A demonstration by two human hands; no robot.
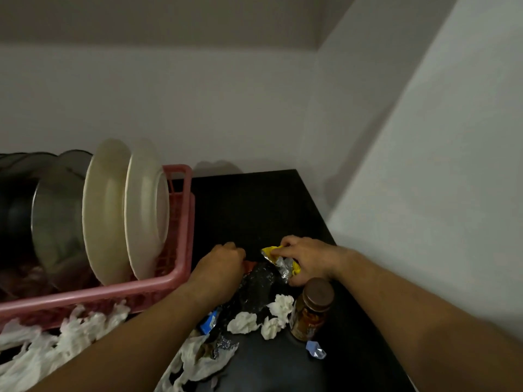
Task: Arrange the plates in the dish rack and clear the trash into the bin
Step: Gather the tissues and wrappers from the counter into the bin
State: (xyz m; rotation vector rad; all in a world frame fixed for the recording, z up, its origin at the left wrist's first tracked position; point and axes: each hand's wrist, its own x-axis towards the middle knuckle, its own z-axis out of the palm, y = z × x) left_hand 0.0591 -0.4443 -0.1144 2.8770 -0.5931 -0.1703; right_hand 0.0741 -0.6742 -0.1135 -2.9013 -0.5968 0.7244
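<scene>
head view. two round cream plates (106, 210) stand on edge in the pink plastic dish rack (181, 222), undersides facing right, rims tilted a little. on the black table (254, 207) just right of the rack, our right hand (308, 258) pinches a crumpled yellow-and-silver foil wrapper (280, 261), its long axis running from far left to near right. our left hand (220, 267), fingers curled, rests at the crumpled black plastic bag (260, 287); we cannot tell whether it grips anything. white tissue wads (280, 305) lie beside a brown lidded jar (311, 309).
</scene>
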